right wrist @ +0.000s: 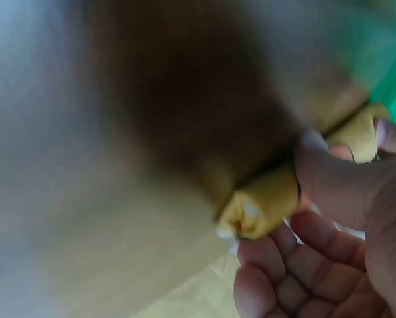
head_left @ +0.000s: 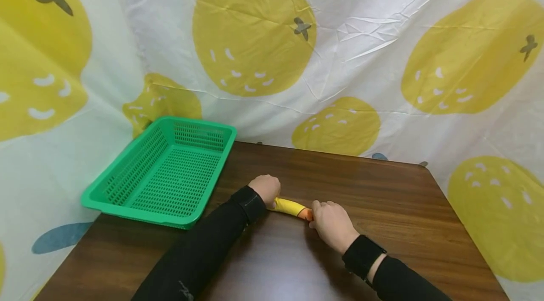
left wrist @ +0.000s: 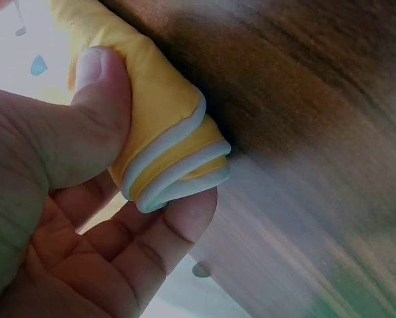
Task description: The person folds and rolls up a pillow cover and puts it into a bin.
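Note:
A rolled yellow cloth [head_left: 288,206] with an orange section lies low over the brown table between both hands. My left hand [head_left: 265,189] holds its left end. In the left wrist view, thumb and fingers pinch the layered yellow fabric [left wrist: 148,86], whose folded edges carry white trim. My right hand [head_left: 333,224] grips the other end by the orange part. The right wrist view shows the coiled end of the roll [right wrist: 270,202] between thumb and fingers, partly blurred. The hands cover both ends of the roll in the head view.
A green plastic basket [head_left: 140,215] with slotted sides stands at the table's left, near my left forearm. Nothing shows inside it. The wooden table [head_left: 391,206] reaches back to a white curtain [head_left: 361,50] printed with yellow fruit, hanging behind and along the sides.

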The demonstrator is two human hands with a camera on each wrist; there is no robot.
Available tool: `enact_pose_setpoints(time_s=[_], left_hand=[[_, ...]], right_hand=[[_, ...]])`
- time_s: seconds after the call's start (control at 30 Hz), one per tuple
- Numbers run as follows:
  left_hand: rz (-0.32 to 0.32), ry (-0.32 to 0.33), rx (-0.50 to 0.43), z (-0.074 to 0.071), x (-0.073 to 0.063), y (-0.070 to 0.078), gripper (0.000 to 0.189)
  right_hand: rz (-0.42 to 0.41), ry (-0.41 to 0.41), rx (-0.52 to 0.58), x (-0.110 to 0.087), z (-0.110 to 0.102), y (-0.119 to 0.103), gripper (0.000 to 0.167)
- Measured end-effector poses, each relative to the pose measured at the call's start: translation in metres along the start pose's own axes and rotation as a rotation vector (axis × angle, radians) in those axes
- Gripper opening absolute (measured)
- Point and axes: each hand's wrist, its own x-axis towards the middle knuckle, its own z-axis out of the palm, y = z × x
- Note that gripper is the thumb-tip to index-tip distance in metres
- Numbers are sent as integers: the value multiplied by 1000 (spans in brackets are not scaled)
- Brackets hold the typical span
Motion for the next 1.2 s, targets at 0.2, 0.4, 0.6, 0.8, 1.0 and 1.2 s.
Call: enact_pose_setpoints(time_s=[0.2,0.4,0.6,0.8,1.0,1.2], left_hand=[[-11,-11,-14,-1,-3,-2,26],[-29,-2,-59,-6,-7,-1,26],[-12,78,5,-1,-14,1,23],[42,175,108,-9,-30,13,15],[96,245,208,-13,-39,25,11],[103,196,279,-11,-42,29,10]], right_hand=[[45,13,48,1,10,-2,37],[69,-243,168,28,-1,11,22],[4,-608,280,69,-10,35,15],[80,-840,387,93,-11,53,27],[192,-828,458,95,-10,67,20],[234,-783,515,92,0,69,17]])
